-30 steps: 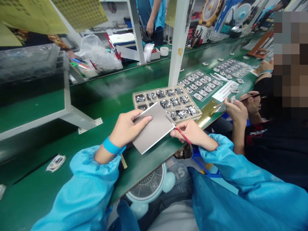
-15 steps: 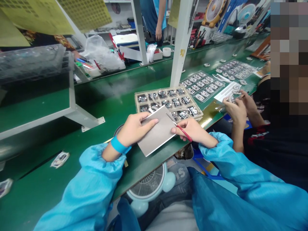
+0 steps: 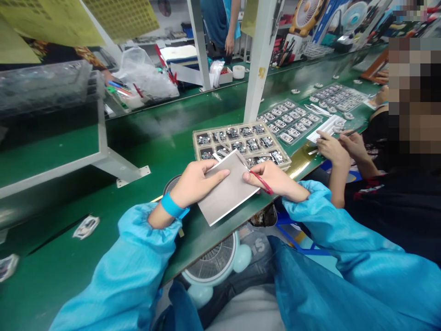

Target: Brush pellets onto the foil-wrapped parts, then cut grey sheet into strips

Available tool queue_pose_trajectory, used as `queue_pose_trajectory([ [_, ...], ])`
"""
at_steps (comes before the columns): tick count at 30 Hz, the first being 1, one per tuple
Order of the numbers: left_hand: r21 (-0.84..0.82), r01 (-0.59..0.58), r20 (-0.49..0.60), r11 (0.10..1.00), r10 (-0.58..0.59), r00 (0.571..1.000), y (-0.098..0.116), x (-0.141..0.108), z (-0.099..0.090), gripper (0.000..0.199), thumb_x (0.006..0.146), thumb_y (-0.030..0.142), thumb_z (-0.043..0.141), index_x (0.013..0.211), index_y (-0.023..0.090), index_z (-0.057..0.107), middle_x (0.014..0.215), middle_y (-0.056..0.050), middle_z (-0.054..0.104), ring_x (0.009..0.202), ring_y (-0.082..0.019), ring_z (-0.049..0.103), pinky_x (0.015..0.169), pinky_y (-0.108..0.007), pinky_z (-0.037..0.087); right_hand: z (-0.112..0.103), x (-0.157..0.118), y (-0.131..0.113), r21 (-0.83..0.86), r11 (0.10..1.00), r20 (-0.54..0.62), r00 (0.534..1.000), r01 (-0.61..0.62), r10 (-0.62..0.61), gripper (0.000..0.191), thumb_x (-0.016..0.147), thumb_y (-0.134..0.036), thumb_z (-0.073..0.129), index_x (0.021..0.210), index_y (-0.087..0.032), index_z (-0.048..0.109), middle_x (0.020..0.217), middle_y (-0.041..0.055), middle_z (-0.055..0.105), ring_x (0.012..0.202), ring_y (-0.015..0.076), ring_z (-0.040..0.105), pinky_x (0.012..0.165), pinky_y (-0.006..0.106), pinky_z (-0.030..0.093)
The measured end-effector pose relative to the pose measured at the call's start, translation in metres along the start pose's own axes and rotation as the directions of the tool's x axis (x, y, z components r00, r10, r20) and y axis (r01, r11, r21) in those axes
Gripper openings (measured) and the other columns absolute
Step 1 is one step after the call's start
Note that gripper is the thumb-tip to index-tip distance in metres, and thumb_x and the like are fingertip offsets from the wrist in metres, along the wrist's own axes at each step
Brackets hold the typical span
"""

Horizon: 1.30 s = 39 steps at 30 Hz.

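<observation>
Step in hand looks like trimming the grey sheet, centre of frame, held up over the front of the green bench. Left hand pinches its left side, thumb on top; right hand grips red-handled scissors at the right edge. Can't tell if the blades are open. Parts tray sits just behind. Next move probably calls for a steady left pinch and blades kept on line with the edge. Vs half a second ago: scissors handles slightly higher in frame, more of the sheet's lower right corner showing below the right hand.
</observation>
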<state>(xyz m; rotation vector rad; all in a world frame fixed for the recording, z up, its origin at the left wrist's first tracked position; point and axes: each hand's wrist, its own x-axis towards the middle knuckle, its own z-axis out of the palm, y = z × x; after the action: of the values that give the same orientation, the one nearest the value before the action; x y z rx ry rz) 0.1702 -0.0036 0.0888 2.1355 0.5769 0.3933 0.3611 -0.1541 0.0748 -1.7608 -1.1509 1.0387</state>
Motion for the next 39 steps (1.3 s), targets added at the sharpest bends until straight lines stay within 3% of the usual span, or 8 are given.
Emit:
queue_pose_trajectory([
  [3, -0.024, -0.002, -0.015, 1.0, 0.002, 1.0, -0.001, 0.0, -0.001, 0.042, 0.087, 0.056, 0.065, 0.09, 0.015, 0.074, 0.081, -0.004, 0.072, 0.072, -0.017, 0.061, 0.058, -0.023, 0.046, 0.0, 0.003, -0.004, 0.009, 0.999, -0.025, 0.998, -0.053, 0.053, 0.059, 0.067, -0.073, 0.077, 0.06, -0.015, 0.067, 0.047, 0.0024, 0.058, 0.041, 0.012, 0.054, 0.04, 0.022, 0.037],
  [8, 0.0, -0.002, 0.015, 1.0, 0.002, 1.0, -0.001, 0.001, -0.001, 0.043, 0.087, 0.056, 0.065, 0.086, 0.014, 0.074, 0.079, -0.003, 0.069, 0.071, -0.017, 0.06, 0.056, -0.022, 0.044, 0.0, 0.008, -0.006, -0.03, 0.999, -0.029, 0.999, 0.036, -0.037, 0.061, 0.071, -0.074, 0.074, 0.058, -0.015, 0.066, 0.05, 0.0008, 0.056, 0.045, 0.0091, 0.047, 0.043, 0.023, 0.03],
  [11, -0.002, 0.006, -0.004, 1.0, -0.006, 1.0, -0.003, 0.006, -0.004, 0.044, 0.086, 0.057, 0.066, 0.087, 0.014, 0.074, 0.078, -0.004, 0.069, 0.07, -0.017, 0.059, 0.055, -0.022, 0.044, -0.002, 0.014, -0.01, -0.062, 0.998, -0.026, 1.0, 0.004, -0.005, 0.063, 0.071, -0.076, 0.072, 0.055, -0.015, 0.063, 0.046, 0.0005, 0.053, 0.043, 0.0092, 0.045, 0.043, 0.024, 0.027],
  [16, -0.041, 0.009, -0.014, 0.999, -0.01, 1.0, -0.012, 0.017, -0.008, 0.045, 0.084, 0.058, 0.068, 0.091, 0.014, 0.075, 0.081, -0.003, 0.072, 0.07, -0.017, 0.062, 0.057, -0.023, 0.045, -0.009, 0.031, -0.021, -0.097, 0.993, -0.013, 0.998, 0.063, -0.064, 0.063, 0.069, -0.075, 0.073, 0.059, -0.014, 0.066, 0.052, 0.0014, 0.058, 0.047, 0.009, 0.045, 0.046, 0.024, 0.027],
  [20, -0.037, 0.011, -0.036, 0.999, -0.012, 0.999, -0.017, 0.022, -0.008, 0.044, 0.083, 0.058, 0.069, 0.086, 0.014, 0.074, 0.078, -0.003, 0.072, 0.067, -0.015, 0.06, 0.056, -0.022, 0.044, -0.015, 0.039, -0.022, -0.155, 0.987, 0.009, 0.999, 0.038, -0.037, 0.067, 0.072, -0.077, 0.07, 0.05, -0.015, 0.06, 0.043, 0.001, 0.052, 0.042, 0.009, 0.045, 0.047, 0.025, 0.03],
  [26, -0.099, 0.033, -0.003, 0.995, -0.034, 0.999, -0.017, 0.02, -0.003, 0.049, 0.082, 0.06, 0.069, 0.092, 0.013, 0.074, 0.081, -0.005, 0.071, 0.07, -0.017, 0.062, 0.055, -0.022, 0.044, -0.019, 0.036, -0.017, -0.119, 0.99, 0.036, 0.996, 0.081, -0.077, 0.062, 0.065, -0.074, 0.076, 0.061, -0.013, 0.066, 0.054, -0.0007, 0.054, 0.05, 0.009, 0.043, 0.048, 0.024, 0.027],
  [36, -0.141, -0.007, -0.007, 0.99, 0.006, 1.0, -0.005, 0.009, 0.004, 0.043, 0.084, 0.056, 0.069, 0.09, 0.014, 0.074, 0.086, -0.005, 0.072, 0.076, -0.017, 0.062, 0.059, -0.021, 0.046, -0.014, 0.023, -0.023, -0.066, 0.987, 0.061, 0.988, 0.146, -0.142, 0.064, 0.074, -0.076, 0.068, 0.057, -0.016, 0.052, 0.054, -0.0027, 0.043, 0.051, 0.0087, 0.037, 0.047, 0.024, 0.022],
  [39, -0.192, 0.016, 0.027, 0.981, -0.011, 1.0, -0.006, 0.008, 0.004, 0.044, 0.083, 0.057, 0.07, 0.092, 0.014, 0.074, 0.088, -0.006, 0.072, 0.077, -0.017, 0.063, 0.06, -0.021, 0.047, -0.015, 0.019, -0.024, -0.061, 0.982, 0.076, 0.982, 0.18, -0.175, 0.062, 0.074, -0.074, 0.07, 0.058, -0.016, 0.055, 0.056, -0.002, 0.046, 0.052, 0.0093, 0.039, 0.048, 0.024, 0.025],
])
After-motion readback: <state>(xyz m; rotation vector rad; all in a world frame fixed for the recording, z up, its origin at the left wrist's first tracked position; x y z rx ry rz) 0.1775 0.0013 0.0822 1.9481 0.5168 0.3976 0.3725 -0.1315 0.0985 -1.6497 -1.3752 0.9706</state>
